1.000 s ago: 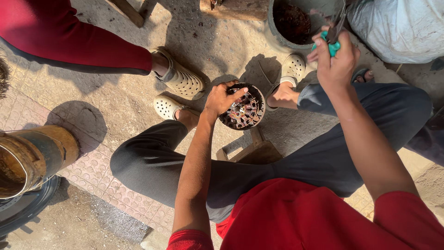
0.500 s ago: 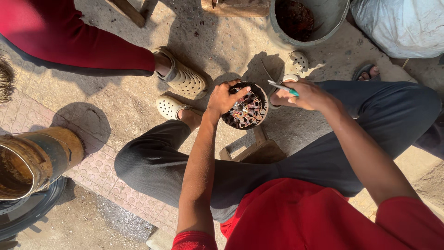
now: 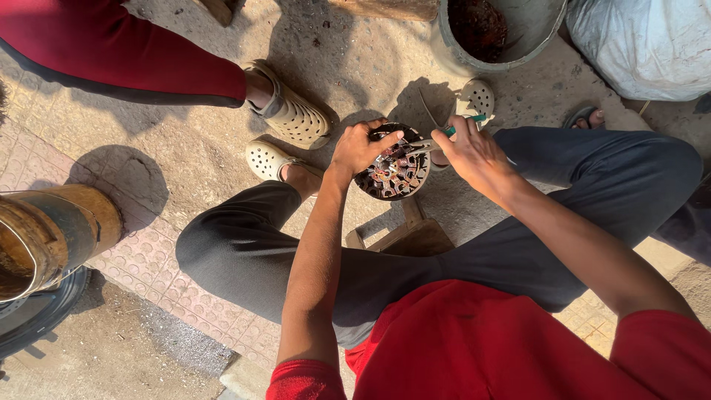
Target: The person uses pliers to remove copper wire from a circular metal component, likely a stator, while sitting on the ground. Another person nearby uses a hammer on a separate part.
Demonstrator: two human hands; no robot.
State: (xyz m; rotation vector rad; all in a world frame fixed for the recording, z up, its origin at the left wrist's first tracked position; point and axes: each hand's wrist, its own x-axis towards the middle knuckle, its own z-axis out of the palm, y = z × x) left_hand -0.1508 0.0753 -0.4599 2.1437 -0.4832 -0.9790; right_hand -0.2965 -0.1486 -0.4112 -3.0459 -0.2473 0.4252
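Note:
My left hand (image 3: 358, 147) grips the rim of a round dark motor stator (image 3: 395, 172) with copper windings, held above the ground between my knees. My right hand (image 3: 474, 152) holds pliers with green handles (image 3: 453, 132); their metal jaws reach into the stator's upper right edge. I sit on a low wooden stool (image 3: 406, 234) in dark trousers and a red shirt, with pale perforated clogs (image 3: 270, 158) on my feet.
A grey metal bucket (image 3: 511, 44) with dark scrap stands at the top. A white sack (image 3: 652, 44) lies top right. Another person's red-clad leg and clog (image 3: 289, 111) are at the upper left. A rusty cylinder (image 3: 52, 237) lies at the left.
My right hand came down from near the bucket with the pliers and brought their jaws to the stator. My left hand stayed on the stator.

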